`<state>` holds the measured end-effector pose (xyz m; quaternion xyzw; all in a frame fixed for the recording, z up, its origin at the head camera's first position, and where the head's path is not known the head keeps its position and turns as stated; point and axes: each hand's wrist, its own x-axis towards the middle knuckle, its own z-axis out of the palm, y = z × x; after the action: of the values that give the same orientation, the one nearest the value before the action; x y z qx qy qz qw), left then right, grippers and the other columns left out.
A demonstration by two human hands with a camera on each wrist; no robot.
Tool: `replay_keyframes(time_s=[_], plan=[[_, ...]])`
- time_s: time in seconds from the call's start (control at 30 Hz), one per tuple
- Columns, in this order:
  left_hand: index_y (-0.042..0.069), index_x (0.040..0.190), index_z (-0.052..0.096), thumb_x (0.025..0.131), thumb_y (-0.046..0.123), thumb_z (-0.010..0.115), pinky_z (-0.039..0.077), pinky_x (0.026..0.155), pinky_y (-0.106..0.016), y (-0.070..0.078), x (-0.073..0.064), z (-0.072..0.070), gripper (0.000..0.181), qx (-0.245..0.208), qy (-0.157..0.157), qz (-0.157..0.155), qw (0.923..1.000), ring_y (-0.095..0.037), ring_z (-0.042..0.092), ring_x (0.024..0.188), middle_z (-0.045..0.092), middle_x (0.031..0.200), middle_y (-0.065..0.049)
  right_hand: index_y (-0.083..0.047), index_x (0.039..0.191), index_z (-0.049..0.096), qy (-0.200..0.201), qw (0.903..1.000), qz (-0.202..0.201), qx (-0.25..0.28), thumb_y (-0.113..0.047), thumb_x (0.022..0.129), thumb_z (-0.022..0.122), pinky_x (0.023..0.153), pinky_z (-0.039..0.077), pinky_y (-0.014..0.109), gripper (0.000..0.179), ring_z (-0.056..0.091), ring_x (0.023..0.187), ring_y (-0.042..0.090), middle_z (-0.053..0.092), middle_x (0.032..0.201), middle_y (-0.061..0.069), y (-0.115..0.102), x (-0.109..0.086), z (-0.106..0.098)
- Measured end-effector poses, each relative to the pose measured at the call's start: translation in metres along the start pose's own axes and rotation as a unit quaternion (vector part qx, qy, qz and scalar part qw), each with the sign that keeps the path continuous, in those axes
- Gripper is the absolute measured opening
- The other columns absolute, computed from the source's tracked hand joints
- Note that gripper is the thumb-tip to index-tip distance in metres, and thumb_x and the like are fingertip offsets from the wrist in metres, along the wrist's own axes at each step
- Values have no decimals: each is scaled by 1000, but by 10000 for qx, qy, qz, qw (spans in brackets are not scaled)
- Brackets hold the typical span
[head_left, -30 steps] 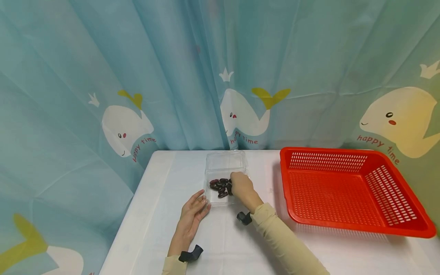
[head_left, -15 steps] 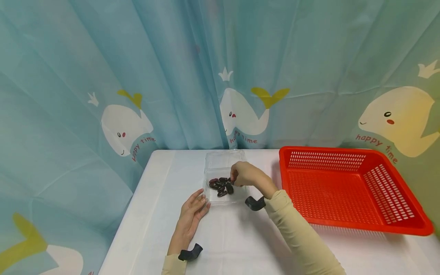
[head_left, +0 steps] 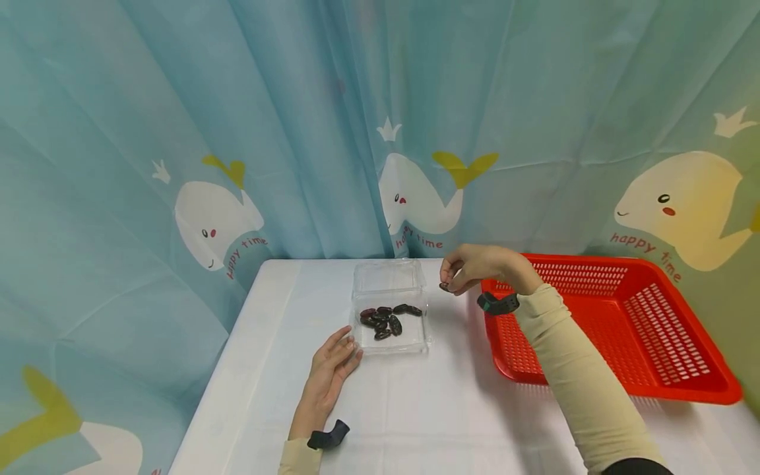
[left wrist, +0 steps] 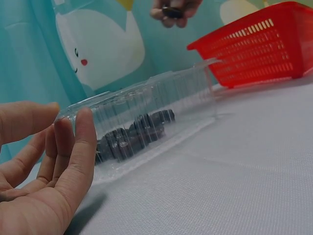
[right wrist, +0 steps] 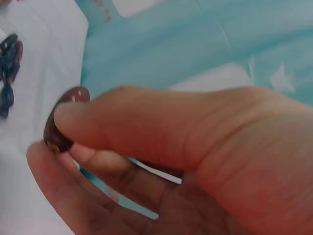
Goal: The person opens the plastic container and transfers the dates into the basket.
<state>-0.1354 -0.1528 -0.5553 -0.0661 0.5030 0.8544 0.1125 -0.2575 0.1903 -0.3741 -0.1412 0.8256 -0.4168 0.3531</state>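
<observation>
Head view: carries oval brown date (head_left: 444,287) rightward from clear plastic clamshell box (head_left: 411,341), pinched in right hand (head_left: 475,266), leaving fewer inside, with left hand (head_left: 334,363) relaxed.

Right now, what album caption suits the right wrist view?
A right hand pinches one dark, date-like fruit, with others at left and blue curtain behind.

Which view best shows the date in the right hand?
The right wrist view: the date is largest there, in close-up, though the right hand pinching it covers part. The head view shows just a small dark piece of it; the left wrist view shows it small and dark near the top edge.
</observation>
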Motion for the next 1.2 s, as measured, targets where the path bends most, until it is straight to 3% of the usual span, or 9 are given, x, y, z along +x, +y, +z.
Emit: replay_keyframes(time_s=[0.17, 0.33, 0.77, 0.87, 1.03, 1.1, 1.2], plan=[[-4, 156, 36, 104, -4, 55, 60, 101, -27, 0, 1, 0, 56, 37, 41, -13, 10000, -7, 61, 101, 55, 115, 0, 3, 109, 61, -231, 9967, 20, 782, 1, 94, 69, 89, 64, 29, 17, 68, 92, 16, 69, 97, 4, 29, -11, -25], [-4, 156, 36, 103, -4, 55, 60, 101, -27, 0, 1, -1, 56, 53, 87, -33, 9999, -7, 62, 101, 55, 116, -1, 0, 110, 61, -265, 9880, -44, 1524, -1, 99, 66, 101, 62, 35, 13, 68, 103, 18, 67, 103, 2, 60, -19, -39], [-4, 157, 35, 104, -2, 56, 60, 102, -27, -2, 1, -1, 57, 103, -23, 7, 9999, -6, 60, 102, 55, 115, 1, -11, 112, 61, 80, 9689, -219, 2464, -8, 106, 59, 114, 54, 38, 8, 68, 111, 13, 65, 108, -4, 118, -41, -53], [-4, 157, 35, 104, -3, 56, 60, 102, -27, -1, 1, -1, 57, 74, -11, 2, 10000, -6, 61, 102, 56, 115, 1, -12, 112, 64, 120, 9540, -178, 2992, -7, 108, 55, 112, 55, 36, 12, 71, 115, 15, 68, 113, -3, 127, -45, -54], [-4, 157, 35, 104, -3, 55, 60, 102, -28, -1, 1, -1, 57, 78, -24, -1, 10000, -6, 61, 101, 55, 116, 0, -12, 113, 72, 147, 9093, -120, 4157, -4, 109, 49, 107, 57, 36, 24, 74, 112, 18, 72, 118, 1, 140, -48, -52], [-4, 157, 34, 104, -3, 56, 60, 102, -28, -1, 1, -1, 57, 90, -34, -5, 10000, -6, 61, 101, 54, 116, 0, -11, 117, 71, 255, 9024, -108, 4300, -3, 109, 49, 109, 56, 38, 25, 74, 111, 18, 72, 119, 2, 146, -47, -49], [-3, 157, 35, 103, -2, 57, 59, 103, -28, 0, 0, -1, 58, 62, -3, -25, 10000, -6, 60, 101, 53, 117, 0, -5, 137, 62, 478, 9178, -76, 3940, -5, 109, 50, 109, 56, 38, 30, 72, 112, 13, 72, 121, -3, 155, -45, -43]])
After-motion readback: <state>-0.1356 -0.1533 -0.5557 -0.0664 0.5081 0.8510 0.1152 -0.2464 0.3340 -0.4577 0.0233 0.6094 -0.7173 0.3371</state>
